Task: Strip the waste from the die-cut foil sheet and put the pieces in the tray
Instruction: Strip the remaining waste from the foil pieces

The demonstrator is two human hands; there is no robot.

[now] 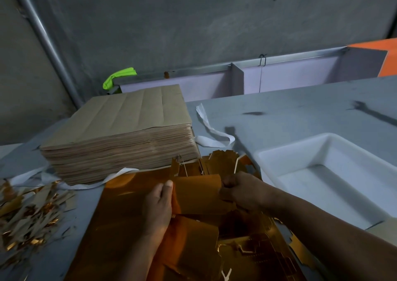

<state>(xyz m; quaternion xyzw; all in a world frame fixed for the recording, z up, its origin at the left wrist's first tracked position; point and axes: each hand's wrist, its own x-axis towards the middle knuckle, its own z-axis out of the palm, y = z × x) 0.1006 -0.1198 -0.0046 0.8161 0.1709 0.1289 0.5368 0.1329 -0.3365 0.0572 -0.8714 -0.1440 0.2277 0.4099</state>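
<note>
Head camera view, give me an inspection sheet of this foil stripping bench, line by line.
Surface: grey table, scuffed with dark marks.
Job's things: gold die-cut foil sheet flat at the near edge; foil piece lifted above it; white tray at right, no pieces visible inside.
Clutter: foil scrap pile at left; white paper strips; stack of brown sheets behind the foil.
Hands: left hand pinches the piece's left edge; right hand grips its right edge.
Cables: nothing seen.
Surroundings: concrete wall, metal pipe, bright green material by the rear rail.
</note>
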